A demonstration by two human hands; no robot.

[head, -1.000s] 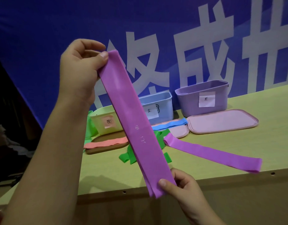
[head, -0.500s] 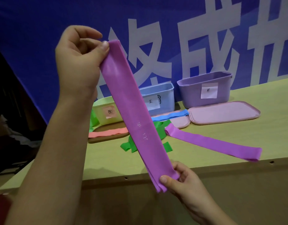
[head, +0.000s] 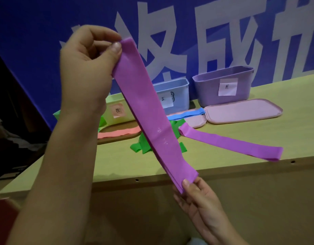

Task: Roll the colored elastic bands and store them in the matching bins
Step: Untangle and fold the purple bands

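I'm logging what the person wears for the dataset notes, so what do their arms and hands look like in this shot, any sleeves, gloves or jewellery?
Both are bare. The left hand and its forearm show no sleeve, glove, watch or ring. The right hand is also ungloved, with no ring or wristband on the part in view. Its forearm leaves the picture at the bottom edge. The fingernails look short and unpainted. No markings show.

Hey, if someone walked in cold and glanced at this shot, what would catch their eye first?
First, the purple band stretched diagonally across the middle, pinched at the top by the left hand and at the bottom by the right hand. Next, a second purple band lying flat on the table, with the purple bin behind it against the blue banner.
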